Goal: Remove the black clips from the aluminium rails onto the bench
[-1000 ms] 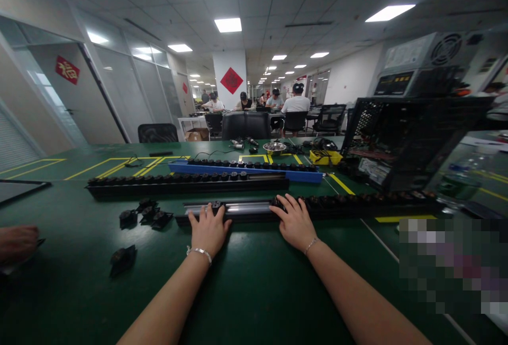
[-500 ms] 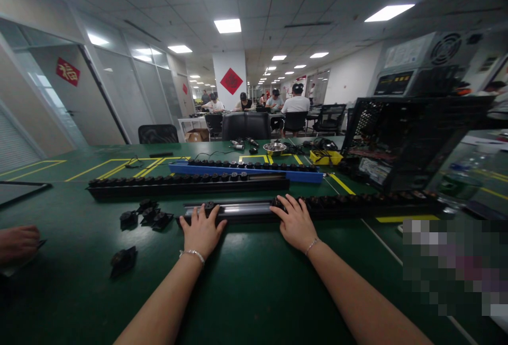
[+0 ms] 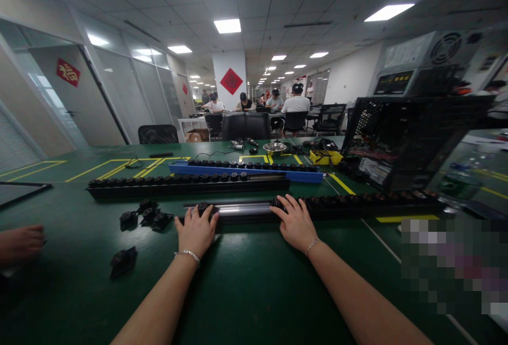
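A long black rail (image 3: 242,219) with a shiny strip lies across the green table in front of me. My left hand (image 3: 197,233), fingers spread around it, grips a small black wheel-like part (image 3: 203,207) near the rail's left end. Another small black part (image 3: 279,205) sits between the thumb and fingertips of my right hand (image 3: 296,221), where the row of black parts (image 3: 357,203) begins. Fingers partly cover both pieces, so their exact shape is hidden. The bare strip lies between my hands.
Loose black parts (image 3: 148,215) and a single one (image 3: 123,262) lie left. Beyond the rail are a second filled black rail (image 3: 186,188) and a blue rail (image 3: 293,175). A computer case (image 3: 413,138) and bottle (image 3: 460,178) stand right. Another person's hand (image 3: 21,244) is at far left.
My left hand has slid slightly left along the rail, and the small black part moved with it. My right hand stays in place. The other person's hand shifted slightly.
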Demonstrator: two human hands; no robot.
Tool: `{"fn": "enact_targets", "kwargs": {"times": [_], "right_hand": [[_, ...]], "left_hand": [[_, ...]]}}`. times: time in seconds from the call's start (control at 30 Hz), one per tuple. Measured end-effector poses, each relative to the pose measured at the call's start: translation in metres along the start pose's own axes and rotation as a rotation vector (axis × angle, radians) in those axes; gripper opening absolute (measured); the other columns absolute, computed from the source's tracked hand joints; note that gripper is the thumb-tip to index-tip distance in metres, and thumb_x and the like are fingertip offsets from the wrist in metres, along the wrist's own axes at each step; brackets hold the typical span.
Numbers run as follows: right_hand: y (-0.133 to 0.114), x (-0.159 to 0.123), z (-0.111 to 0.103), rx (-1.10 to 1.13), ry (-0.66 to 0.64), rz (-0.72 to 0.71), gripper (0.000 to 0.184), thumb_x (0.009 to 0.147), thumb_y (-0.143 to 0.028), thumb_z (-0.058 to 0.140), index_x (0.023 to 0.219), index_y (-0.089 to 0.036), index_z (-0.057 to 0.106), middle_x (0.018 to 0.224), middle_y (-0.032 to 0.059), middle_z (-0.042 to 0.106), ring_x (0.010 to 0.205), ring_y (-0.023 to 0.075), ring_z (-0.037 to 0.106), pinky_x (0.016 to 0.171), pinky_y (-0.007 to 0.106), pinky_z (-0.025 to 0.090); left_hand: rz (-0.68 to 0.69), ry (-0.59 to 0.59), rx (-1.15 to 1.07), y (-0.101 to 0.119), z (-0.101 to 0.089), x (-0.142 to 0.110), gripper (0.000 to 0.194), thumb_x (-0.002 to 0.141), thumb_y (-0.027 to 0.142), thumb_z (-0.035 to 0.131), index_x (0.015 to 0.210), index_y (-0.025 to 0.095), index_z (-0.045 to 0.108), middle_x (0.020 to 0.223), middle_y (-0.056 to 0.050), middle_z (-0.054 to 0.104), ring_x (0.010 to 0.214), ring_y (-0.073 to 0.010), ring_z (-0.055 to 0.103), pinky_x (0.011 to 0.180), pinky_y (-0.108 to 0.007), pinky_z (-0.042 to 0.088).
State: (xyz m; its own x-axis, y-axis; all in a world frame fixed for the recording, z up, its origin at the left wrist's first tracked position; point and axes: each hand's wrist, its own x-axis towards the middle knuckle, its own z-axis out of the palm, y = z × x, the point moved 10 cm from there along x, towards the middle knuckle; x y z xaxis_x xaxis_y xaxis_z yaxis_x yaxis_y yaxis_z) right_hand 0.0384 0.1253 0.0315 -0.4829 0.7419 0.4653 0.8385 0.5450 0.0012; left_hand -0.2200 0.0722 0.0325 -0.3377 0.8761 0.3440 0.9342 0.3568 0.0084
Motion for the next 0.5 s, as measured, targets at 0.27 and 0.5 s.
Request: {"fn": "enact_targets", "kwargs": {"times": [0.27,0.5], "right_hand": [[0.000,0.000,0.000,0.014,-0.002,0.002,0.050,0.076,-0.017,0.049,0.123,-0.034,0.054,0.141,0.0019,0.040,0.133,0.0247,0.026,0.108,0.049,0.013],[0.000,0.000,0.001,0.009,-0.003,0.004,0.051,0.075,-0.018,0.050,0.123,-0.035,0.054,0.142,0.0013,0.040,0.133,0.0242,0.025,0.109,0.048,0.011]], "left_hand": [[-0.067,0.030,-0.004,-0.017,-0.006,0.004,0.048,0.090,0.048,0.025,0.122,0.031,0.056,0.126,-0.014,0.055,0.121,-0.0305,0.044,0.098,-0.061,0.027],[-0.149,0.035,-0.012,-0.038,-0.007,0.009,0.047,0.091,0.045,0.023,0.118,0.030,0.059,0.121,-0.013,0.057,0.118,-0.0303,0.047,0.095,-0.059,0.031]]}}
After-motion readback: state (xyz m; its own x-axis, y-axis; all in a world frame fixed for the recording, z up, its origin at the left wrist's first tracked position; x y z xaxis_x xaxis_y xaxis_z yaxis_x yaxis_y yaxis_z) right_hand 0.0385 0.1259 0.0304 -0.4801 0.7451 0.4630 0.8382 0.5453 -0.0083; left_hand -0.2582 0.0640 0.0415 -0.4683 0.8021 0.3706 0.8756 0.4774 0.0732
